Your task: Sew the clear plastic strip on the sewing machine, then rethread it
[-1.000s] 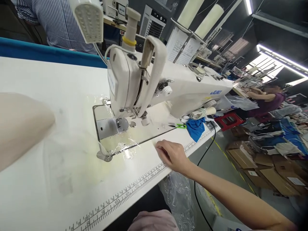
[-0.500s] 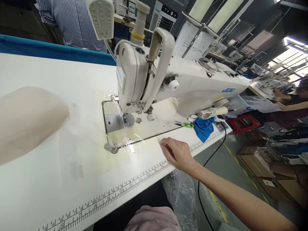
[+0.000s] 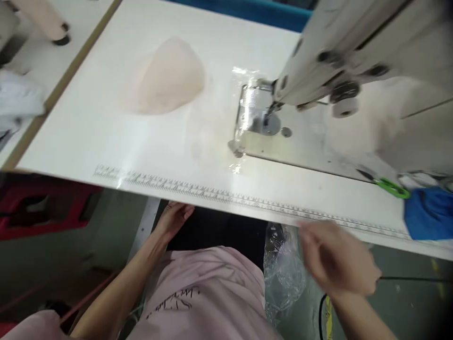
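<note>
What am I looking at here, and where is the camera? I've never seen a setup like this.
The camera sits on a person's head and looks down at their own hands, so you see what they see. In front is a white work table with a printed ruler along its near edge. On it stands a white sewing machine, blurred by head motion. A pale piece of fabric lies to its left; green-handled snips and a blue cloth lie at the right. The left hand is below the table edge, the right hand hovers in front of it. Both look empty. A clear plastic bag hangs beneath the table.
</note>
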Available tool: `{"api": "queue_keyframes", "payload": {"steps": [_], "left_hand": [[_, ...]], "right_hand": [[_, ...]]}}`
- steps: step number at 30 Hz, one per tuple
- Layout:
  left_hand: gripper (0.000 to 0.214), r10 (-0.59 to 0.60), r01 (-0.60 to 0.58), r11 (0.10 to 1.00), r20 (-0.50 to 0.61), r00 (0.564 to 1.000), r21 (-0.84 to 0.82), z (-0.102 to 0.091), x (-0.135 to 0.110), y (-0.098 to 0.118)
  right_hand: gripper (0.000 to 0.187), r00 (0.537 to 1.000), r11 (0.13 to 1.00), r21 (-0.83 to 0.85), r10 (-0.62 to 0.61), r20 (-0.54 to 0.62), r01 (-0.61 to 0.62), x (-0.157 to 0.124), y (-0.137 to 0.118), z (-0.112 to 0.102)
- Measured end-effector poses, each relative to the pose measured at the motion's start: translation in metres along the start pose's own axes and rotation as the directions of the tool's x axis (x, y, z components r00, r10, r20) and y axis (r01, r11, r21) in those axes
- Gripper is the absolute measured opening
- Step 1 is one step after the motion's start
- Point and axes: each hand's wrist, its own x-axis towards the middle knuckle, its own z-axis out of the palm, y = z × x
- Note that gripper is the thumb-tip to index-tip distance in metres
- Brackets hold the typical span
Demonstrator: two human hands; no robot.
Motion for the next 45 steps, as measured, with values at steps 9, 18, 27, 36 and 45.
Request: {"api": "queue_keyframes", "payload": {"steps": [9,18,27,36,45], "left_hand": [[0.015,0.629,-0.606,0.598,0.162,0.76,0.525,0.021,-0.094,0.01],[0.04,0.591,-0.758,-0.47,0.799,0.11,0.452,0.051,-0.092,0.051],[0.044,0.519,-0.728,-0.565,0.853,0.053,0.389,0.079,-0.089,0.055],[0.039,0.547,-0.768,-0.512,0.836,0.054,0.384,0.098,-0.087,0.058],[0.023,0.194,-0.286,0.921,0.325,0.926,0.264,0.131,-0.071,0.08]], "right_hand": [[0.033,0.418,-0.452,0.551,0.365,0.832,-0.702,-0.021,-0.095,0.103],[0.038,0.524,-0.5,0.638,0.367,0.768,-0.586,-0.005,-0.086,0.078],[0.027,0.603,-0.398,0.737,0.424,0.676,-0.546,-0.002,-0.071,0.071],[0.024,0.621,-0.325,0.775,0.466,0.629,-0.541,-0.005,-0.055,0.052],[0.028,0.624,-0.359,0.766,0.444,0.643,-0.533,-0.009,-0.051,0.023]]}}
